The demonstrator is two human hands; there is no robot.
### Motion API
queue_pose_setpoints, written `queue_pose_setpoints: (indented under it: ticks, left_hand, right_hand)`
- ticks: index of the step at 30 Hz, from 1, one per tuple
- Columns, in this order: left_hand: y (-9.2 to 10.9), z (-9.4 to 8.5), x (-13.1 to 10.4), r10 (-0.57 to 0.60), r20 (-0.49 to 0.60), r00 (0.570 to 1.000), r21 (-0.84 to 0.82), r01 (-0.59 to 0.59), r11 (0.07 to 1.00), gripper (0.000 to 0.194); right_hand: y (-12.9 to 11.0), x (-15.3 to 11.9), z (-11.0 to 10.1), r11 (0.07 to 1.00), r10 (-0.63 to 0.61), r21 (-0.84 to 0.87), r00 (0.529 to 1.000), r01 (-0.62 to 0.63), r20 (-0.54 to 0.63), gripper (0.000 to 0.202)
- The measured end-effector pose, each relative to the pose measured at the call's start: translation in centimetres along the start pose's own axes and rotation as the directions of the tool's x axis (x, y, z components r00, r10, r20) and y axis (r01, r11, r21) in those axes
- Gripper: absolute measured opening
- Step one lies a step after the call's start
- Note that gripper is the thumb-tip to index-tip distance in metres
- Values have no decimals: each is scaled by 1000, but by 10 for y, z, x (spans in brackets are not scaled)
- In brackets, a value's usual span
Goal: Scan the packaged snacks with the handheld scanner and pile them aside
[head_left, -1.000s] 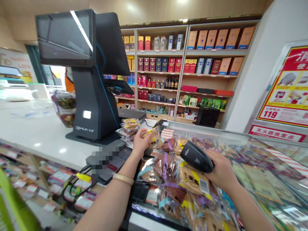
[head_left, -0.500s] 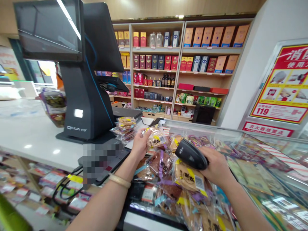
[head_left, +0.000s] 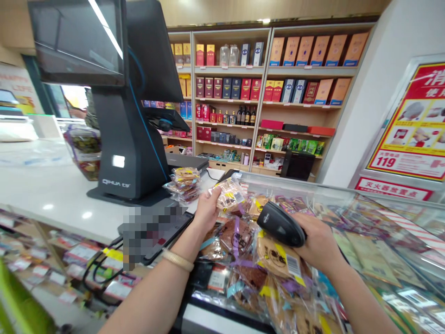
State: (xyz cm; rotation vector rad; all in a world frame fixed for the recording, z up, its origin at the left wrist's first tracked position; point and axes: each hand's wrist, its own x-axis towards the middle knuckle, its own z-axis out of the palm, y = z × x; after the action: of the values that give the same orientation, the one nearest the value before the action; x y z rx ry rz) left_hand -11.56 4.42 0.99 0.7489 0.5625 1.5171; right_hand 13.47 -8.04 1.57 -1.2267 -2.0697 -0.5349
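Note:
My left hand (head_left: 208,206) pinches a clear-wrapped round snack (head_left: 231,195) with a yellow label and a barcode. In my right hand (head_left: 318,241) is a black barcode scanner (head_left: 281,223), its head pointing left toward that snack. Several more wrapped snacks lie in a heap under both hands, among them a brown one with a purple band (head_left: 237,234) and a pale one with a yellow label (head_left: 276,255). Left of my left hand stands a stack of similar packets (head_left: 186,181) on the counter.
A black double-screen register (head_left: 130,148) stands on the white counter (head_left: 45,185) at the left, with a jar (head_left: 86,148) behind it. A dark device with cables, partly pixelated, lies before it. The glass display case (head_left: 399,222) extends right. Shelves of boxes (head_left: 225,88) line the back.
The whole view has shifted slightly, so everything sits a little further right. Both hands keep their holds, on the snack and on the scanner.

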Motion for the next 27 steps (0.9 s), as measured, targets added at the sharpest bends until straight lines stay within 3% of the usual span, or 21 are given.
queue_pose_setpoints:
  ticks: [2, 4, 8, 11, 13, 16, 18, 21, 27]
  left_hand:
    - [4, 0, 5, -98, -82, 992, -102, 90, 991, 17]
    - [11, -1, 10, -130, -144, 981, -222, 96, 970, 20]
    - [28, -8, 16, -33, -118, 992, -358, -12, 934, 29]
    - [36, -15, 17, -107, -81, 991, -322, 75, 944, 25]
    - [38, -19, 20, -161, -119, 980, -286, 121, 950, 25]
    - [42, -19, 29, -51, -217, 975, -292, -15, 956, 17]
    - [45, -20, 36, -1, -223, 975, -321, -72, 944, 11]
    - [49, -23, 42, -48, -231, 972, -370, -42, 928, 15]
    - [47, -34, 46, -121, -352, 928, -379, -24, 925, 16]
  right_hand:
    - [1, 0, 1, 1000, -10, 12, 1000, 11, -29, 23]
    - [2, -1, 2, 1000, -17, 17, 998, 18, -53, 23]
    - [4, -2, 4, 1000, -16, -4, 997, 16, -77, 22]
    - [7, -4, 6, 999, -38, -35, 994, 34, -103, 27]
    - [8, -5, 6, 998, -50, -46, 991, 45, -122, 29]
    - [8, -6, 7, 999, -28, -35, 994, 25, -105, 28]
    - [7, -6, 7, 1000, -7, -24, 995, 4, -97, 25]
    - [7, -6, 8, 1000, -8, -20, 994, 6, -109, 23]
    - [19, -12, 13, 997, -72, -28, 988, 69, -135, 22]
